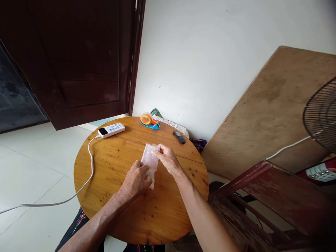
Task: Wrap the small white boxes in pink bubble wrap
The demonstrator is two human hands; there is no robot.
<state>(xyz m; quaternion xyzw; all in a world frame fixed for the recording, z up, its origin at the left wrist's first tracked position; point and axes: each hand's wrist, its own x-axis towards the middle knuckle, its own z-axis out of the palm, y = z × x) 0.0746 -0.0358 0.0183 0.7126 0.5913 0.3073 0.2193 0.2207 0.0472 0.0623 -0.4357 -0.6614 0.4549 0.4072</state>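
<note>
Head view: fingers of both hands are pinching a small clear plastic bag [150,161], the left hand [136,180] closed on its lower end, the right hand [168,159] on its top edge, just above the round wooden counter [110,175]. Keeping the film taut and flat looks wisest.

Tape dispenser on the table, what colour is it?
The tape dispenser is orange and blue, seen in the head view.

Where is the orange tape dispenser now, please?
In the head view, the tape dispenser sits at the far edge of the round wooden table, near the wall, right of the white power strip.
</note>
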